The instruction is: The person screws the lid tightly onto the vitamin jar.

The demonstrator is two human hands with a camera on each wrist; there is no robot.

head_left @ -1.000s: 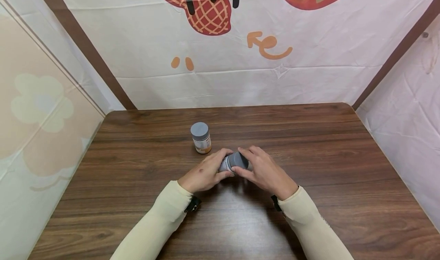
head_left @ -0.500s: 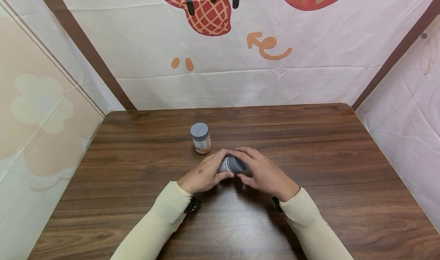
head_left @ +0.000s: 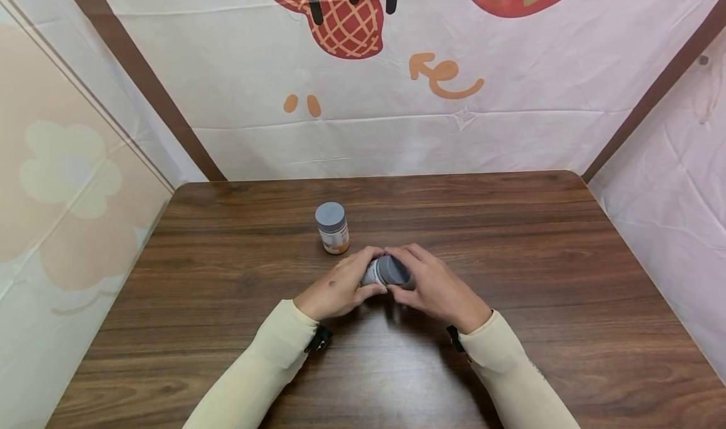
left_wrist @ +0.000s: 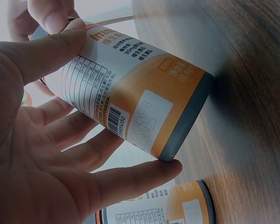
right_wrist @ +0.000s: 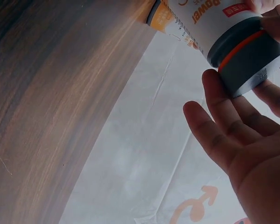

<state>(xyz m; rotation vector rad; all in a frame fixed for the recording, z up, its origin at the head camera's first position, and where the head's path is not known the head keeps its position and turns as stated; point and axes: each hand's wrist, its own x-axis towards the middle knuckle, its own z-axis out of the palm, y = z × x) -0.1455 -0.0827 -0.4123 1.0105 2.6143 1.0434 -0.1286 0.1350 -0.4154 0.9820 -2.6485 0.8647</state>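
Observation:
A supplement bottle (left_wrist: 130, 88) with a white and orange label is tilted above the table, its grey lid (head_left: 393, 269) toward the right. My left hand (head_left: 339, 284) grips the bottle's body, thumb on one side and fingers underneath in the left wrist view. The fingers and thumb of my right hand (head_left: 439, 285) hold the grey lid. An orange band (right_wrist: 242, 46) rings the bottle just at the lid in the right wrist view. Behind my left hand, a second, similar bottle (head_left: 333, 235) stands upright with its grey lid on.
Both hands work over a brown wood-grain table (head_left: 510, 227). A white printed cloth (head_left: 238, 70) hangs behind its far edge, and more cloth (head_left: 669, 183) lines the right side.
My right hand's fingers have shifted their hold around the lid, with the thumb now lower on its near side. My left hand and the bottle have barely moved.

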